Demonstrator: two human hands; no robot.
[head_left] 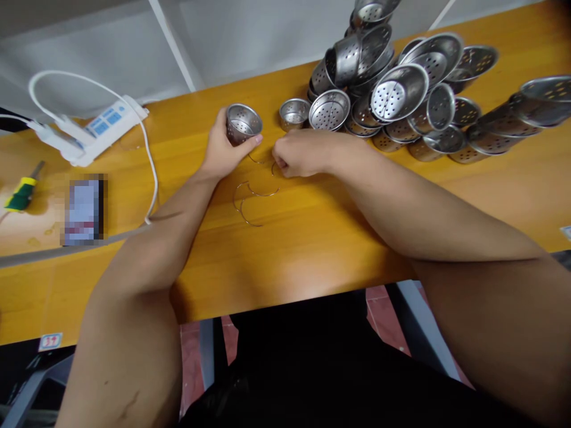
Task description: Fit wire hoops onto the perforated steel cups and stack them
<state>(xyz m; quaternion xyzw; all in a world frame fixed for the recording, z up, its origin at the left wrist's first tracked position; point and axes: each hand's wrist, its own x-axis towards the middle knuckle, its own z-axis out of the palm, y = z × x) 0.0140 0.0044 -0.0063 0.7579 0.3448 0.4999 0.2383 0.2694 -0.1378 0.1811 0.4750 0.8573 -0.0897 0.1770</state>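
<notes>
My left hand (222, 151) is wrapped round a small perforated metal cup (243, 123), its open top tilted towards me. Just to the right, my right hand (298, 154) is closed, and a short piece of thin curved wire (273, 169) shows at its fingertips. More thin curved wires (250, 196) lie on the orange table below my hands, and another one shows just under the held cup. Beyond my right hand stand a small metal cup (294, 114) and a wider perforated one (329, 110).
A large pile of perforated metal cups (399, 92) covers the table's back right, with a leaning stack (508, 119) beside it. At the left are a white power strip (104, 131) with cables, a blurred phone (83, 209) and a green-yellow screwdriver (23, 193).
</notes>
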